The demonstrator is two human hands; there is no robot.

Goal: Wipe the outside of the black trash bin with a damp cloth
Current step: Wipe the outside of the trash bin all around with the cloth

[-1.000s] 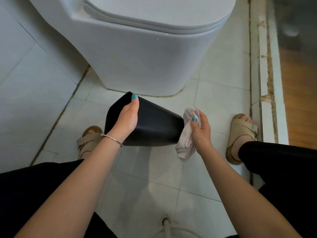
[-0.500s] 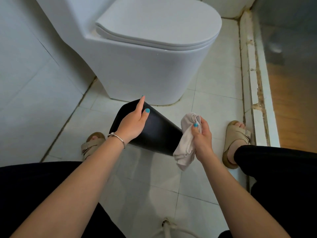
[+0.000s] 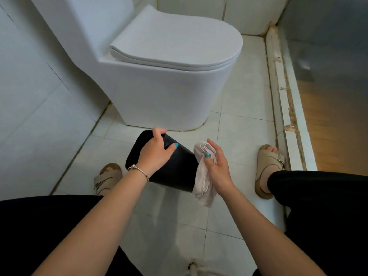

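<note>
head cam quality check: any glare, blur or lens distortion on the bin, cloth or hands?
Head view: hands, black bin and cloth look sharp, no motion blur; bin shows only a soft sheen, no hard glare; wide-angle bending curves the wall tiles and door threshold at the edges; warm light beyond the threshold, cooler light over the toilet; soft shadows on the floor.

My left hand [image 3: 156,152] reaches toward 12 o'clock and curls over the bin [image 3: 179,172], thumb pointing to 3 o'clock. My right hand [image 3: 216,166] is just beside it at 3 o'clock, pinching the cloth [image 3: 203,176] with my thumb. Both arms are bare.
</note>
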